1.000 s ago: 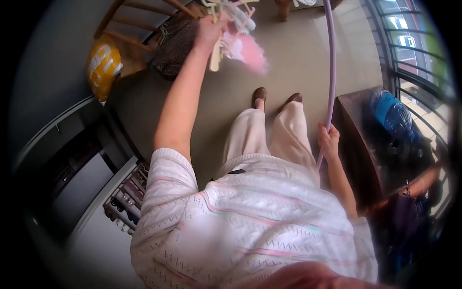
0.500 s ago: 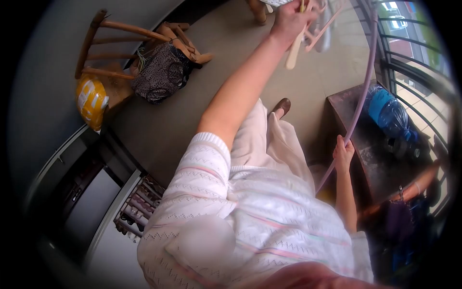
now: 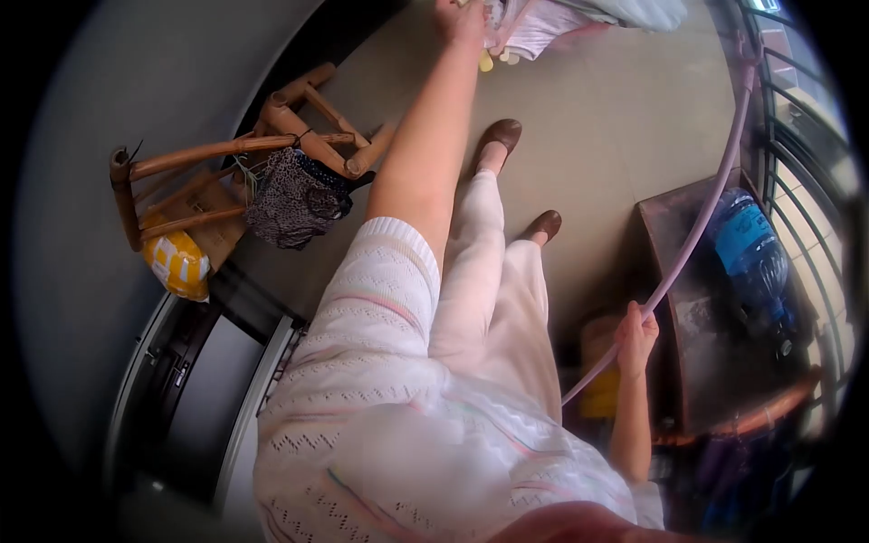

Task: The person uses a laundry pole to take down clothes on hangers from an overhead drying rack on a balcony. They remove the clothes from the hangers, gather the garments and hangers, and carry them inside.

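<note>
My right hand (image 3: 638, 337) is closed around a long pinkish pole (image 3: 697, 226), which looks bowed through the lens and slants from the lower middle up toward the barred window. At the top edge my left hand (image 3: 463, 20), partly cut off, is stretched far out and closed on clothes hangers, of which pale rounded ends (image 3: 486, 61) show. Beside it hang light garments (image 3: 543, 27), whitish and pink. How the fingers sit on the hangers is hard to see.
A bamboo chair (image 3: 195, 149) stands left, with a dark patterned cloth bag (image 3: 294, 199) and a yellow-and-white package (image 3: 178, 264) by it. On the right, a large blue-labelled bottle (image 3: 749, 249) lies on a dark cabinet (image 3: 692, 299) beside window bars (image 3: 797, 154).
My left hand has moved left and up in view, and light garments now show beside it. The pole and my right hand sit slightly lower, and both my shoes now show.
</note>
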### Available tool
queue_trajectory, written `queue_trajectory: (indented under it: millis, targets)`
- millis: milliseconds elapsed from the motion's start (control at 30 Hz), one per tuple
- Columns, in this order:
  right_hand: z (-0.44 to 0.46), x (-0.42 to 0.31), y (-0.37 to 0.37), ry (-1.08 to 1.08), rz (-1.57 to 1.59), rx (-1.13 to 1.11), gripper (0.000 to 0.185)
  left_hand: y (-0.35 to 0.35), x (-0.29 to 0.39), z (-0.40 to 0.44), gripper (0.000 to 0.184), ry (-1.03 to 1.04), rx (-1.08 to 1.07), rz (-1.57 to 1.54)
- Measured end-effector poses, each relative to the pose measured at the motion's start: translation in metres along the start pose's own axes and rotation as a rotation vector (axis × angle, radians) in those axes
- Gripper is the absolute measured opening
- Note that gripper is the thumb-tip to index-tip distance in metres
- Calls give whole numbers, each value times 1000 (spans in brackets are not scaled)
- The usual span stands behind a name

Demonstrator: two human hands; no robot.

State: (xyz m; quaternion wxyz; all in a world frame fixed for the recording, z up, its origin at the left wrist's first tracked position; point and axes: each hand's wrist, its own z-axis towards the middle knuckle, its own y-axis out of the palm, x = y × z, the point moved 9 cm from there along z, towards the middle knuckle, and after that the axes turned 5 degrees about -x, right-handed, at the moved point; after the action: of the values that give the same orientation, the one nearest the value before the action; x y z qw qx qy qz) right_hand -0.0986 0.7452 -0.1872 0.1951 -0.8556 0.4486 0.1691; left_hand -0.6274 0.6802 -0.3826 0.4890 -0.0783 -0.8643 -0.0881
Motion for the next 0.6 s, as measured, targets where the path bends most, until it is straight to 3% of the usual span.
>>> queue_trajectory:
  millis: [67,100,200,233,333,433,533,600]
  targets:
    - [4,0,5,14,2,1,26,0,26,0,24,204,100,8]
    - [6,-2,5,17,2,-1,25,4,47,-11,34,234,139,7]
    - [10,-4,3,33,10,0,25,9,34,2,36,131,98,-165]
    - [11,-2,3,46,13,2,25,5,33,4,37,112,135,-70]
    - [16,1,1,42,-8,-5,24,10,34,17,39,343,39,-279]
    - [19,7,5,53,-21,-26,24,5,61,-14,38,-156,183,196]
    - [20,10,14,36,-73,-35,24,9,34,23,37,-34,25,280]
    - [20,11,20,52,-41,-46,24,23,30,29,38,-71,-21,272]
